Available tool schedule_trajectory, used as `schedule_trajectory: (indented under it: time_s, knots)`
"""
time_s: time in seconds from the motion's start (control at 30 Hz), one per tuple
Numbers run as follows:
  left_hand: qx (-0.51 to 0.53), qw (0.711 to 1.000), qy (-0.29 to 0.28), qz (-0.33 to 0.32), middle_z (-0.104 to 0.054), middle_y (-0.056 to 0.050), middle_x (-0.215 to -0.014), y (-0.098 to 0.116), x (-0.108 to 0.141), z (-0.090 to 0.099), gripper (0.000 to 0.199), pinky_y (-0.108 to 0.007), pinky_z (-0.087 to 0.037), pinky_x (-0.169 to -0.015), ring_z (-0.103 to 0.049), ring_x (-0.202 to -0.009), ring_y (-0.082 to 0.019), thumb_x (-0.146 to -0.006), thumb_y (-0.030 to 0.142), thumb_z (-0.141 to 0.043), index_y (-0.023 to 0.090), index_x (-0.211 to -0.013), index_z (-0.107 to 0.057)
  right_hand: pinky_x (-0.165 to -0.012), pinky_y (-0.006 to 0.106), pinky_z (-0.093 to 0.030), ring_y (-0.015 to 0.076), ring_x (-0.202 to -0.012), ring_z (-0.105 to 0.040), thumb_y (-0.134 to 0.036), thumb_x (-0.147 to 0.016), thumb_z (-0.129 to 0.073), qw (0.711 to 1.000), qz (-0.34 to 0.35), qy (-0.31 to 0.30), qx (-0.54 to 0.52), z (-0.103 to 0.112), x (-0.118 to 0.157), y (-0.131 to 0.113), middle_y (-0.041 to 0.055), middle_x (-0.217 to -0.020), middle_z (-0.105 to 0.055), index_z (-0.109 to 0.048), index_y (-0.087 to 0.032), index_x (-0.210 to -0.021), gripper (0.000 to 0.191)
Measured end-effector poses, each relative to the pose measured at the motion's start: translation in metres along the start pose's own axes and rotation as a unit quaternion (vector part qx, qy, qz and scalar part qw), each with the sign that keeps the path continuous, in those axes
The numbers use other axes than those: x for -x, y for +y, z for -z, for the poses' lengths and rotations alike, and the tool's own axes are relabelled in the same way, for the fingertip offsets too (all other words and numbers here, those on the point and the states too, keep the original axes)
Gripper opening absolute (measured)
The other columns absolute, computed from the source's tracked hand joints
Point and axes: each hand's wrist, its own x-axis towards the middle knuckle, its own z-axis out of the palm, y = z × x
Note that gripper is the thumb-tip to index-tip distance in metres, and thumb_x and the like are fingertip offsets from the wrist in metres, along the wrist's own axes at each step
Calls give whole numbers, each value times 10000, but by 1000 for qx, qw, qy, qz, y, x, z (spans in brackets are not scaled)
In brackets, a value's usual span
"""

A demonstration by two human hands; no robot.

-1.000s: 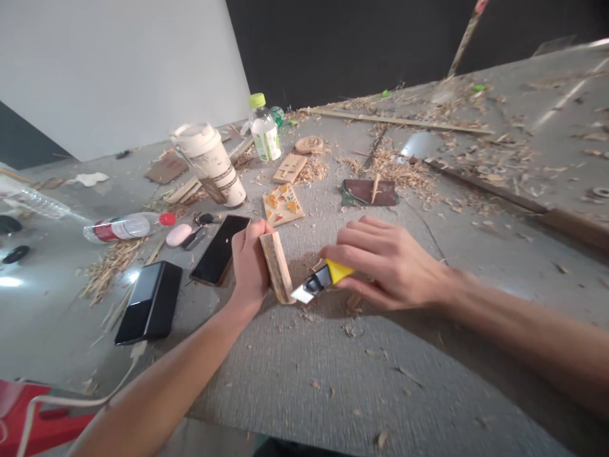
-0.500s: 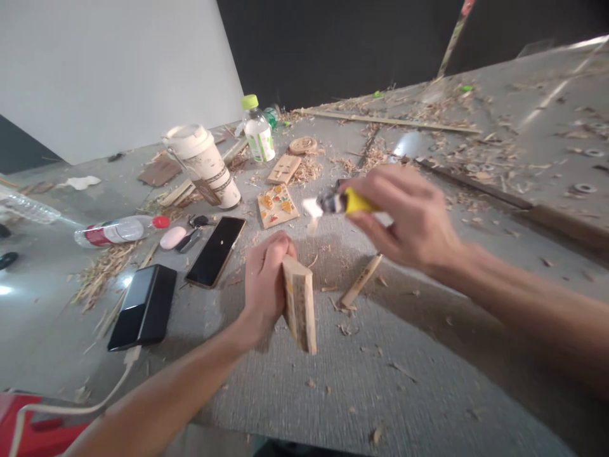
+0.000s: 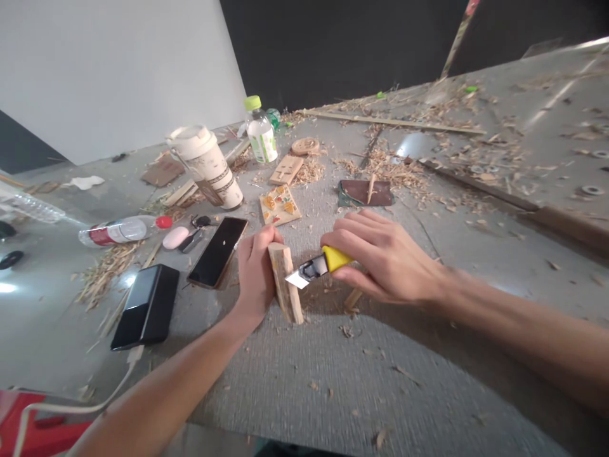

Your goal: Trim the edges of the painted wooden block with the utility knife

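Observation:
My left hand is closed around a small wooden block, holding it on edge just above or on the grey table. In my right hand is a yellow utility knife, its bare blade pointing left. The blade tip is at the block's right-hand edge; I cannot tell whether it is cutting in. Behind the knife, a narrow wooden stick lies mostly hidden by my right hand. A painted wooden tile lies beyond my left hand.
At left are a phone, a black box-like device with a cable, and a lying plastic bottle. Farther back stand a lidded cup and a green-capped bottle. A brown pouch and wood shavings lie beyond my right hand.
My right hand has brought the knife down and left, from above the table to the block's edge. The block has shifted slightly left and up, and the brown pouch has come into view.

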Motion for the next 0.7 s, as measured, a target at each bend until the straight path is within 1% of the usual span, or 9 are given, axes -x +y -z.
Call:
schedule_trajectory:
  time_s: [0.13,0.27,0.33,0.4,0.43,0.47,0.53,0.6,0.7]
  knots:
    - [-30,999,-13,-40,-395,8,-588,2,1,1,375,-313,-299,-564,-363,-583,-146,-960,283,-456,208,-595,-412,-703,354,-375,183,-726,-463,-535,-1137,-293,1000,20,5,24,1,0,-3,49,-859,-589,-594,-186,-1041,471]
    - [-33,995,-28,-93,-411,6,-604,3,5,2,354,-323,-314,-584,-386,-592,-151,-960,228,-430,210,-608,-410,-672,361,-358,186,-725,-474,-557,-1129,-314,989,64,39,131,10,-2,0,45,-847,-599,-597,-209,-1009,464]
    - [-58,980,-53,-182,-445,3,-621,4,10,3,348,-330,-318,-591,-405,-595,-151,-964,222,-443,208,-617,-433,-635,353,-336,176,-694,-462,-551,-1126,-344,983,3,77,164,22,-6,10,36,-819,-590,-580,-216,-954,445]
    - [-75,959,-88,-259,-481,-5,-646,7,14,2,354,-339,-326,-607,-429,-610,-152,-967,205,-455,204,-613,-442,-577,329,-272,149,-631,-402,-443,-1127,-415,958,-165,155,178,37,-11,24,14,-755,-525,-518,-219,-871,356]
    - [-66,959,-95,-260,-483,-8,-650,8,15,2,372,-341,-330,-614,-436,-615,-152,-979,187,-439,202,-607,-432,-550,323,-240,139,-596,-365,-403,-1122,-433,937,-219,207,175,44,-13,31,2,-733,-492,-503,-226,-865,320]
    - [-45,967,-78,-240,-471,-11,-649,9,14,1,379,-343,-335,-616,-440,-623,-156,-980,177,-424,203,-603,-432,-550,326,-249,145,-612,-383,-375,-1120,-429,928,-233,238,169,49,-13,36,8,-755,-485,-503,-231,-891,281]
    - [1,985,-30,-169,-432,-9,-630,8,8,0,410,-339,-344,-606,-425,-614,-157,-1003,196,-414,207,-593,-424,-541,339,-261,149,-589,-375,-359,-1119,-398,926,-207,278,153,51,-12,41,-4,-703,-443,-483,-247,-859,296]
    - [27,994,-12,-106,-409,-2,-610,4,0,1,423,-331,-341,-584,-397,-586,-152,-1015,236,-423,211,-593,-426,-509,335,-253,151,-566,-359,-345,-1122,-357,967,-167,160,107,42,-7,37,6,-705,-479,-488,-252,-869,301]
    - [8,997,-4,-73,-404,5,-593,-5,-9,3,419,-322,-352,-580,-389,-569,-147,-1018,255,-432,212,-601,-421,-580,346,-347,160,-621,-429,-418,-1123,-377,997,-36,54,31,19,0,22,25,-763,-545,-542,-215,-925,328]
